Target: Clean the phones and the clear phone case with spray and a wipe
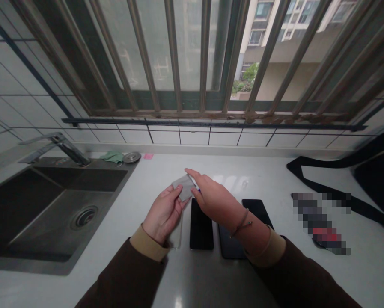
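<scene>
hands: 2, my left hand (162, 214) and right hand (211, 200) both pinching 1 grey wipe (184, 186) above the worktop (269, 171) | dark phones flat below: I count 2, left phone (201, 224), right phone (257, 209); a third under my wrist, cannot tell | sink (34, 201): 1, far left

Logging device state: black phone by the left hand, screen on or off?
Off: the black phone lies flat on the counter, screen uniformly dark, no glow.
</scene>
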Demonstrator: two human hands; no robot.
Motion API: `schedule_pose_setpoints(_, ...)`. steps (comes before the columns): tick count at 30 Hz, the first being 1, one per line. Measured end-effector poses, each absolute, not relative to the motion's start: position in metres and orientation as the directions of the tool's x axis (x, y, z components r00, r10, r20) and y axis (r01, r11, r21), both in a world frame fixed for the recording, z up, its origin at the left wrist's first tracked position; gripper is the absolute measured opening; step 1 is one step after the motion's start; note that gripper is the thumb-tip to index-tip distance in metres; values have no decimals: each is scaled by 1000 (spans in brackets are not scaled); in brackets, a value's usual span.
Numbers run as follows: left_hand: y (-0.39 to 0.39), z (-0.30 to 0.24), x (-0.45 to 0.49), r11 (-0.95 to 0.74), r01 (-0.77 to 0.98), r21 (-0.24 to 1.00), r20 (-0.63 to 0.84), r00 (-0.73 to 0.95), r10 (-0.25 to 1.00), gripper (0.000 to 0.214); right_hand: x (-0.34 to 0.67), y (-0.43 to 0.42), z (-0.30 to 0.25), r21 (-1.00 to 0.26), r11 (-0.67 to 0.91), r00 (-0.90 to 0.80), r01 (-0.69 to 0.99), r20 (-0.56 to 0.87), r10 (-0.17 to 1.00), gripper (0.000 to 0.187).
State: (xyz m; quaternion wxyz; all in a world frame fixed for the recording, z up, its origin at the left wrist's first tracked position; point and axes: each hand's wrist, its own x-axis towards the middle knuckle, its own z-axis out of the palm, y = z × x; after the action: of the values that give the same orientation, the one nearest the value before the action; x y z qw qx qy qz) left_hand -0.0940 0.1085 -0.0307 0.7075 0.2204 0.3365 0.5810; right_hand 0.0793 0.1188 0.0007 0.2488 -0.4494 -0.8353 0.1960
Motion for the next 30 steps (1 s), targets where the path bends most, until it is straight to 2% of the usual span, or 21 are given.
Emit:
schedule_pose_setpoints(4, 109, -23, -93, 240, -748, 619, -297, 60, 953, 27, 76, 116, 0, -513, 527, -478, 678, 236, 846, 56)
schedule_pose_setpoints(8, 107, -16, -93, 233, -795, 559, -301, 67, 951, 35, 71, 113, -2, -480, 504, -442, 718, 245, 863, 62)
schedule_pose_setpoints(10, 105, -14, -93, 228, -797, 559, -280, 77, 957, 40, 69, 113, -4, -476, 482, -412, 736, 250, 876, 62)
schedule_pose_setpoints(17, 103, -12, -93, 199, -790, 580, -230, 76, 970, 53, 70, 118, -12, -567, 430, -343, 702, 260, 903, 38)
schedule_pose_setpoints(21, 104, -12, -92, 186, -802, 568, -239, 56, 969, 52, 70, 118, -10, -551, 482, -390, 681, 284, 876, 44)
schedule_pose_setpoints(25, 104, -13, -93, 184, -805, 564, -237, 56, 970, 54, 68, 117, -8, -444, 466, -388, 765, 260, 884, 58)
schedule_pose_setpoints(27, 103, -13, -93, 187, -801, 568, -232, 62, 971, 54, 68, 117, -9, -418, 449, -372, 790, 256, 892, 57)
schedule_pose_setpoints(30, 103, -13, -94, 187, -794, 578, -219, 70, 973, 53, 69, 117, -9, -451, 441, -355, 776, 266, 896, 45)
